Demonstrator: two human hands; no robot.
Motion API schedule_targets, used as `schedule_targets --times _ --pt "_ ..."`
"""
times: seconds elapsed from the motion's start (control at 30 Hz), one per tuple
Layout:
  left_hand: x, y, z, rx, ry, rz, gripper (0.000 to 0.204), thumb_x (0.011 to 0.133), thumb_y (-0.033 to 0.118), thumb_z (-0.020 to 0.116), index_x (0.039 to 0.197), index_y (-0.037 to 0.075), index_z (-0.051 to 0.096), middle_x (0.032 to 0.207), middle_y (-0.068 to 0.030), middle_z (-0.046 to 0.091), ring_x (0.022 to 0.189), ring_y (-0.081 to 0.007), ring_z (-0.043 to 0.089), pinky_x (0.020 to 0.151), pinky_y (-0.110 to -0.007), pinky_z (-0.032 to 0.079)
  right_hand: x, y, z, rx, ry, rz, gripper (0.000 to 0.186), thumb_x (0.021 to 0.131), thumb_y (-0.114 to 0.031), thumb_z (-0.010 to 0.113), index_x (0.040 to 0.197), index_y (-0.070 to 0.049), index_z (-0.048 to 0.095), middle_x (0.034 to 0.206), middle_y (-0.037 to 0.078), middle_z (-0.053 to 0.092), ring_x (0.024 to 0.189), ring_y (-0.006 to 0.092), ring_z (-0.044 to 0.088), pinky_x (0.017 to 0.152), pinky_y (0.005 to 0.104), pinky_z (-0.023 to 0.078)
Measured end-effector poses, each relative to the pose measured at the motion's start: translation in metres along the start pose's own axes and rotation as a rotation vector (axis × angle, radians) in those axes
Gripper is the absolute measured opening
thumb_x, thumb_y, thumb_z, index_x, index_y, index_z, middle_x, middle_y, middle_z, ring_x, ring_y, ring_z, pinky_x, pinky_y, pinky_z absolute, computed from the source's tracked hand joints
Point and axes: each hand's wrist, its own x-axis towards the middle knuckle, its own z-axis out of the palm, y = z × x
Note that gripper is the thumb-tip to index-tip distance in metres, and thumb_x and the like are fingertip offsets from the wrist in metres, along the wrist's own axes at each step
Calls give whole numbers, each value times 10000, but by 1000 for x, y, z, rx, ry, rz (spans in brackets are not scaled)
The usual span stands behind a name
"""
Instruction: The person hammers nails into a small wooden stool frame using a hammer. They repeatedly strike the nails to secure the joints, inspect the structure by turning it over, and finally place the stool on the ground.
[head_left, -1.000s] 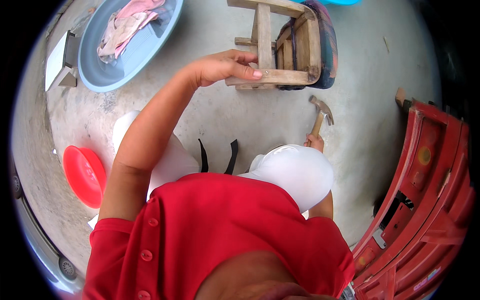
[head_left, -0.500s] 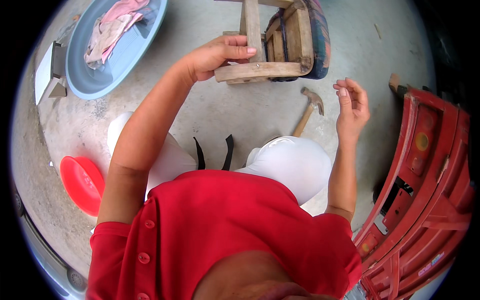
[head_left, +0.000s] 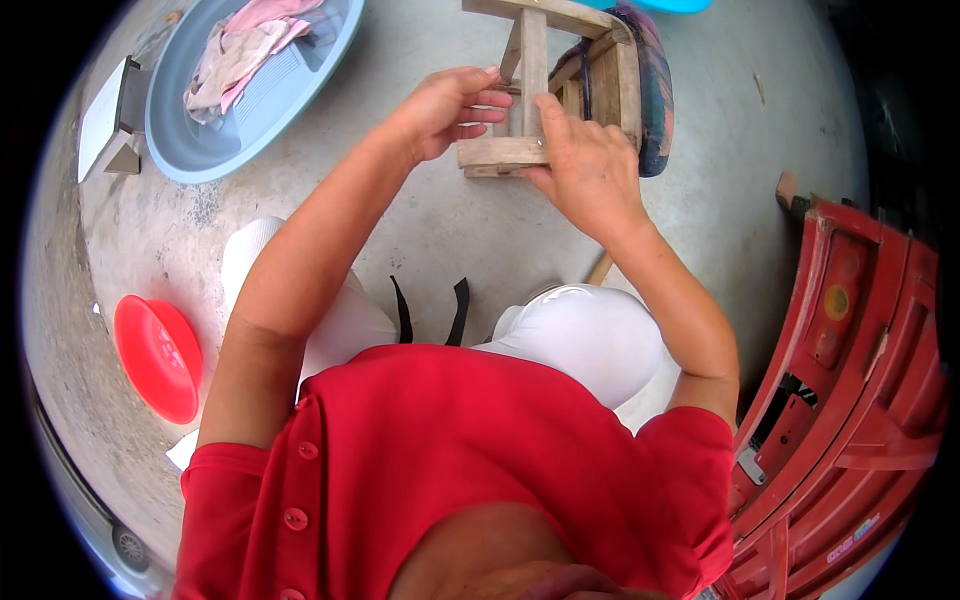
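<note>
A wooden stool (head_left: 535, 70) lies on its side on the concrete floor ahead of me, its legs pointing left and its dark patterned padded seat (head_left: 656, 100) at the right. My right hand (head_left: 592, 170) is wrapped round the near leg where a crossbar meets it, thumb below and fingers over the top. Just left of that crossbar, my left hand (head_left: 455, 110) is held with bent fingers apart and nothing in it. Below my right forearm shows the wooden handle of a hammer (head_left: 599, 268); its head is hidden.
At the upper left a blue-grey basin (head_left: 165, 150) holds pink cloths (head_left: 245, 50), with a grey and white box-like object (head_left: 110, 125) beside it. A red basin (head_left: 158, 355) stands at the left. Red metal panels (head_left: 850, 380) line the right side. Two black straps (head_left: 457, 310) lie between my knees.
My right hand has moved up and left from the air onto the stool's leg, covering the hammer's head. My left hand has let go of the crossbar. The stool appears slightly further right.
</note>
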Motion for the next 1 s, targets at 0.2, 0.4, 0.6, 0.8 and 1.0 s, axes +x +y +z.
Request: schedule_targets --times 0.2,0.4,0.6,0.8,1.0 --pt "0 1 -8 23 143 -5 361 932 372 544 1157 90 529 1088 -53 610 951 -153 551 795 -292 440 0 28 -6 46 157 -122 670 639 -255 810 1215 -89 511 778 47 608 705 224 589 626 350 416" --pt "-10 14 -16 184 289 103 365 930 349 561 1169 75 528 1071 -57 631 888 -126 576 766 -265 446 1 92 -45 740 538 472 573 736 -209 800 1176 26 518 896 114 678 758 176 641 674 278 499" --pt "-18 32 -14 251 344 598 500 900 366 596 1272 51 483 1151 -77 602 976 -143 560 845 -292 438 -41 116 -56 1083 635 755 589 749 -124 788 1201 52 452 875 122 652 660 145 611 610 263 495" --pt "-6 8 -23 28 145 111 631 906 552 496 1315 74 452 1263 -92 526 1102 -197 501 965 -378 379 -55 125 -55 1170 676 767 533 767 -129 778 1162 37 461 883 113 641 693 164 622 591 286 529" --pt "-2 -8 -6 -71 24 182 420 991 398 399 1222 64 507 1146 -103 599 984 -166 586 868 -334 460 -64 143 -43 1174 678 829 402 815 -162 737 1092 15 506 851 100 633 674 167 621 591 287 530"
